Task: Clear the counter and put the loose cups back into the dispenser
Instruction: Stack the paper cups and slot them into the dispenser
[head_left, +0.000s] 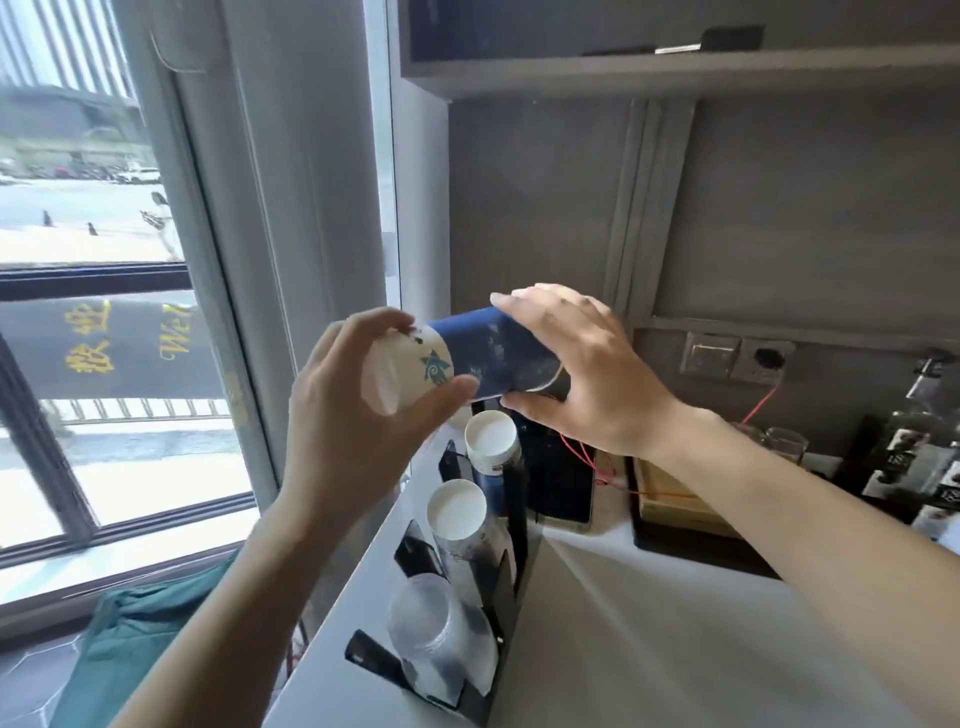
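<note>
Head view: the fingers (441, 395) of the left hand (353, 415) curl around the white closed end of a paper cup stack (467, 353), thumb below and fingertips over the top. The right hand (576, 364) clamps the blue open end of the same stack, its fingers (519, 299) laid over the upper side and the thumb pressed beneath. The stack lies nearly horizontal in the air between both hands, above the far end of a black dispenser (498, 597) standing along the left edge of the white bench (649, 623).

Three slots of the dispenser hold stacks, bases up: a blue cup stack (491, 436) farthest, a silvery cup stack (457, 512) in the middle, and clear plastic cups (426, 618) nearest. Whether the held stack is one cup or several is hard to tell through the blur.

Behind the dispenser lies a dark tablet (561, 483) with a red cable (597, 467) near it. A wooden tray (670, 499) and bottles (919, 457) stand further right. A window (104, 260) fills the left.
</note>
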